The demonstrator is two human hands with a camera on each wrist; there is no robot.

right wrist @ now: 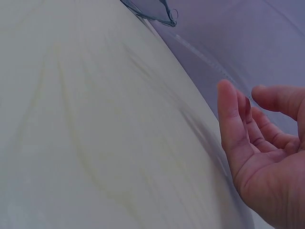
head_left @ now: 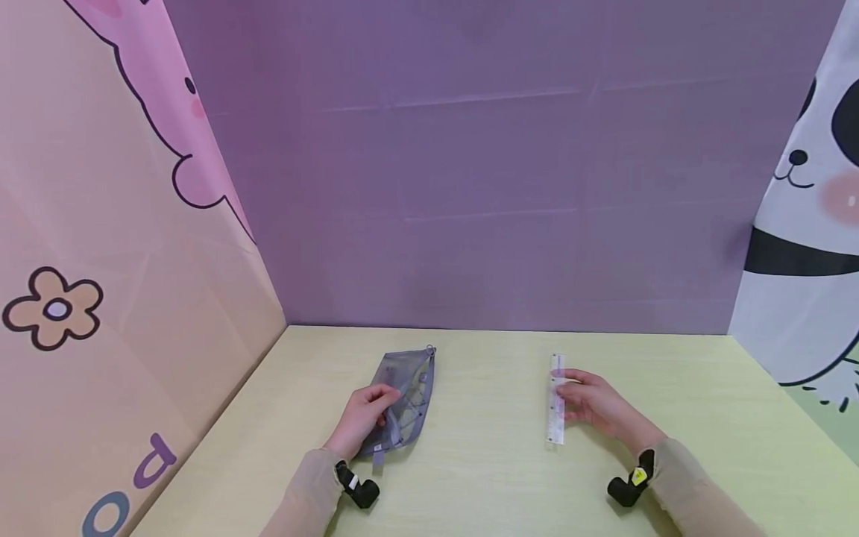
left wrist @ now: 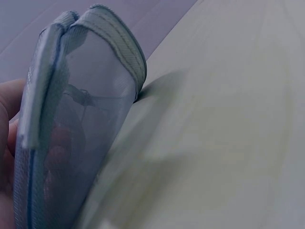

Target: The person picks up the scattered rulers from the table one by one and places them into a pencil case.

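Observation:
A grey see-through mesh zip pouch (head_left: 414, 388) stands tilted on the left of the table, its zipped edge to the right. My left hand (head_left: 365, 414) grips its side, thumb over the mesh; in the left wrist view the pouch (left wrist: 95, 95) bulges open at its far end, with fingers showing dimly through the mesh. To the right, a clear plastic ruler (head_left: 555, 410) points away from me. Thumb and fingertips of my right hand (head_left: 593, 403) pinch it by its right edge. The right wrist view shows the ruler (right wrist: 205, 58) as a faint strip running to the fingertips.
The pale wooden table (head_left: 483, 462) meets a purple cloth wall (head_left: 496, 186) at the back. Printed cloths hang on both sides, a panda (head_left: 812, 298) at right and a flower (head_left: 57, 308) at left. Black wrist cameras sit on both sleeves.

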